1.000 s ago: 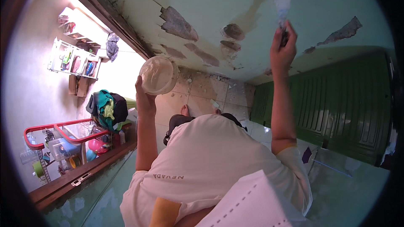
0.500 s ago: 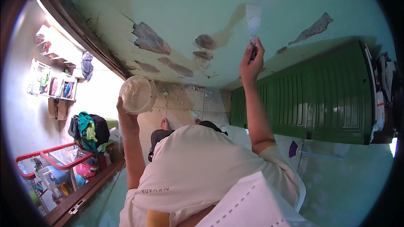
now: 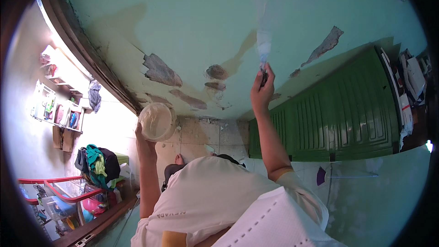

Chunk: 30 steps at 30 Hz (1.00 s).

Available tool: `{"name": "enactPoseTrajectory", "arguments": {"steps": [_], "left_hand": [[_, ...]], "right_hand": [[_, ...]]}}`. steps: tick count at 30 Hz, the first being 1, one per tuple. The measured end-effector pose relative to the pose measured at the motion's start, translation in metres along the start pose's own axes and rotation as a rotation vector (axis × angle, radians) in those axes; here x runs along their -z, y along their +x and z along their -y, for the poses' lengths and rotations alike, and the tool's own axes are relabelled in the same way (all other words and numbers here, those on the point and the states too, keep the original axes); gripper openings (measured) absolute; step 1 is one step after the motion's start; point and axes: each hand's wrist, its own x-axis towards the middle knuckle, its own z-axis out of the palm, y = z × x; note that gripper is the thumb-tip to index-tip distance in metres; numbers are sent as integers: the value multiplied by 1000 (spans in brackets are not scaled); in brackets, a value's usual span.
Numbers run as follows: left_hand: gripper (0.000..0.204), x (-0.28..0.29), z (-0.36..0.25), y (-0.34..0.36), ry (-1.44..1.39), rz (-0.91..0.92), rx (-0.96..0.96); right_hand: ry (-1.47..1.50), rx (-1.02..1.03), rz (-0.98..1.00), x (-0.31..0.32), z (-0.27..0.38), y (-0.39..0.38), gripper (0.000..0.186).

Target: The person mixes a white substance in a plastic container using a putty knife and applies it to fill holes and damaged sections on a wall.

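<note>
My left hand (image 3: pixel 143 146) is closed around the side of a translucent round plastic tub (image 3: pixel 157 122) with whitish paste inside. My right hand (image 3: pixel 262 92) grips the dark handle of a putty knife (image 3: pixel 264 44). Its wide blade, pale with paste, lies against or very close to the green wall (image 3: pixel 192 23). A faint whitish streak runs up the wall from the blade. Left of the knife, bare grey patches (image 3: pixel 162 70) show where paint has come off. Another long bare patch (image 3: pixel 323 45) slants to the right of it.
A green ribbed cabinet (image 3: pixel 320 110) lies along the wall at the right. Debris litters the floor tiles (image 3: pixel 196 130) below the wall. At the left are a wooden door frame (image 3: pixel 84 52), a pile of clothes (image 3: pixel 98 164) and a red-framed rack (image 3: pixel 77 196).
The view has tilted up, so the wall and its patches sit lower in the picture. Both hands keep their holds. Against the wall patches, the putty knife has shifted only slightly.
</note>
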Motion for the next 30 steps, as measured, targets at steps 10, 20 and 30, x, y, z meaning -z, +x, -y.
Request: {"name": "enactPoseTrajectory", "arguments": {"steps": [10,20,30], "left_hand": [[64,-3,2,-3,-76,13,28],[67,9,-6,-16,-83,-67,25],[68,1,-5,-8,-75,-66,17]], "right_hand": [[1,-41,6,-16,38,71,38],[75,284,0,-13,103,106,35],[-245,427,35,-19,150,203,35]]}}
